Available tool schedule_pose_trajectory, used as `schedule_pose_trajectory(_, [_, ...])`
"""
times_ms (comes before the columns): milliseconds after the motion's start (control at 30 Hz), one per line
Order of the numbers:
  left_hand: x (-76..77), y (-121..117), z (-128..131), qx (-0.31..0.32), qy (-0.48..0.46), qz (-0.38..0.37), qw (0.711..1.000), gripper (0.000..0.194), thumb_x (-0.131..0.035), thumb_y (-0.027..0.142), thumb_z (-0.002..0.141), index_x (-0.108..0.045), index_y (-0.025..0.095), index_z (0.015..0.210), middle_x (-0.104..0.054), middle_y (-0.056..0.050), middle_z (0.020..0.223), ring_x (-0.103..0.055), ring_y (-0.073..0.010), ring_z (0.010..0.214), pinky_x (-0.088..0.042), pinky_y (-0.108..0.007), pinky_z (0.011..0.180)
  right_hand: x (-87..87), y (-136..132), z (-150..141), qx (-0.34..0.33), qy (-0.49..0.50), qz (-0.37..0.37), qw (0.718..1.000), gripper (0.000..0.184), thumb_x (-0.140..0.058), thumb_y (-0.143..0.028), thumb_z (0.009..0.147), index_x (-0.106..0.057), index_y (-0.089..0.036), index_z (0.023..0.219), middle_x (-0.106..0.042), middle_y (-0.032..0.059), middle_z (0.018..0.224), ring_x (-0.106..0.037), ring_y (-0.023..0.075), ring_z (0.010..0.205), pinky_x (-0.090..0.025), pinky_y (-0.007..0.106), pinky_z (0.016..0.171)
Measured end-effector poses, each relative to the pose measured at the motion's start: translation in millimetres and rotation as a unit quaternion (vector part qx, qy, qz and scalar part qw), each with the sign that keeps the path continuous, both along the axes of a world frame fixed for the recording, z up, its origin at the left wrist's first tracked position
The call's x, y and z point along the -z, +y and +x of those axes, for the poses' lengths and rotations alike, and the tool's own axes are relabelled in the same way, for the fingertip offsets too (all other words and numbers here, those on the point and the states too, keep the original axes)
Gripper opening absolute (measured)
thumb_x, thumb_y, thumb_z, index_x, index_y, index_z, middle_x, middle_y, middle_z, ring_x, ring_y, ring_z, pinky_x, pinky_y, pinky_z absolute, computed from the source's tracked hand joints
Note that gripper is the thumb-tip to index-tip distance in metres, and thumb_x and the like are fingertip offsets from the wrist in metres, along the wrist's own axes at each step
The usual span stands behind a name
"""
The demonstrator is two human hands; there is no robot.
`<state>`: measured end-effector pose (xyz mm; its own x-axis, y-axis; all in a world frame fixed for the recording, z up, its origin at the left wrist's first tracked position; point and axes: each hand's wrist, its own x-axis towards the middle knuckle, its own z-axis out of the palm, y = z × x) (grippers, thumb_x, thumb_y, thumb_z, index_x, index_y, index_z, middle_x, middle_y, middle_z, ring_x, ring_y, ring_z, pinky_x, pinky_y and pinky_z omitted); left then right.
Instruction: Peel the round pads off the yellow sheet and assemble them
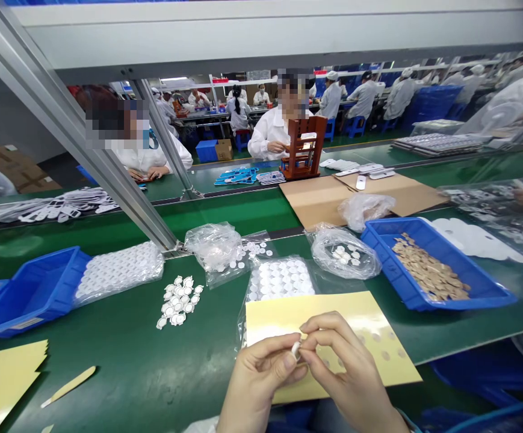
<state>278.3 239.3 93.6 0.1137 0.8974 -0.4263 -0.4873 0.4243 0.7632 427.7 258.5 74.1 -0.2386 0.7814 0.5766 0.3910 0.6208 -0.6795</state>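
The head view takes in a smooth green counter (pixel 126 355), with a slanted metal post (pixel 115 168) blocking part of what lies behind. At right, a blue plastic tray (pixel 392 270) holds a heap of thin brown discs (pixel 430 270); a second blue tray (pixel 58 294) stands at left against a clear bag (pixel 121 270) of white rounds in rows. A glossy yellow sheet (pixel 315 310) overlaps a similar bag (pixel 281 278), and the left hand (pixel 265 367) and right hand (pixel 345 361) hide part of it. Beyond, a crumpled plastic bag (pixel 322 255) encloses loose white discs (pixel 346 255). Smaller are a pile of flat white pieces (pixel 180 300) and a slim yellow tool (pixel 69 385). Smallest is a white round piece (pixel 295 350) above the sheet: the left hand's grip pinches it between thumb and finger; the right hand's grip is narrow at its edge, though whether it holds on cannot be told.
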Motion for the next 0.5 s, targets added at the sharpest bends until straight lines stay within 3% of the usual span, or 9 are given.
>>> schedule_pose_trajectory(200, [7.9, 2, 6, -0.035, -0.086, -0.044, 0.995, 0.023, -0.078, 0.023, 0.065, -0.074, 0.016, 0.087, -0.077, -0.006, 0.081, -0.071, -0.0145, 0.072, -0.056, -0.020, 0.067, 2.0, -6, -7, 0.009, -0.007, 0.060, 0.998, 0.015, -0.054, -0.006, 0.082, -0.052, -0.021, 0.082, -0.060, 0.0021, 0.084, -0.059, 0.0140, 0.081, -0.050, 0.026, 0.069])
schedule_pose_trajectory(300, [17.9, 8, 3, -0.082, -0.109, -0.084, 0.987, 0.019, -0.071, 0.017, 0.074, -0.071, 0.014, 0.092, -0.077, -0.010, 0.088, -0.072, -0.0179, 0.084, -0.056, -0.023, 0.075, 10.7, -6, 9, 0.024, -0.025, 0.079, 0.996, 0.013, -0.056, -0.009, 0.081, -0.053, -0.022, 0.080, -0.063, 0.0015, 0.082, -0.061, 0.0146, 0.080, -0.049, 0.026, 0.070])
schedule_pose_trajectory(400, [27.4, 14, 0, -0.112, -0.112, -0.103, 0.982, 0.020, -0.065, 0.014, 0.079, -0.067, 0.013, 0.098, -0.076, -0.012, 0.094, -0.069, -0.0220, 0.096, -0.053, -0.030, 0.088, 26.0, 12, 59, 0.180, -0.045, 0.030, 0.982, 0.005, -0.054, -0.020, 0.085, -0.057, -0.023, 0.082, -0.066, 0.0029, 0.084, -0.063, 0.0168, 0.080, -0.050, 0.028, 0.073])
schedule_pose_trajectory(433, [29.8, 15, 0, -0.112, -0.114, -0.103, 0.982, 0.020, -0.064, 0.014, 0.080, -0.066, 0.012, 0.100, -0.076, -0.013, 0.096, -0.068, -0.0227, 0.098, -0.052, -0.032, 0.091, 31.5, 22, 81, 0.271, -0.044, 0.009, 0.962, 0.006, -0.054, -0.025, 0.085, -0.059, -0.023, 0.084, -0.067, 0.0046, 0.085, -0.064, 0.0190, 0.080, -0.050, 0.031, 0.075])
schedule_pose_trajectory(500, [33.1, 17, 4, -0.100, -0.121, -0.099, 0.983, 0.020, -0.062, 0.015, 0.081, -0.065, 0.012, 0.101, -0.076, -0.013, 0.097, -0.067, -0.0238, 0.102, -0.048, -0.035, 0.098, 40.5, 44, 128, 0.451, -0.060, -0.025, 0.890, 0.019, -0.054, -0.036, 0.085, -0.062, -0.020, 0.093, -0.068, 0.0086, 0.087, -0.064, 0.0235, 0.076, -0.051, 0.038, 0.074])
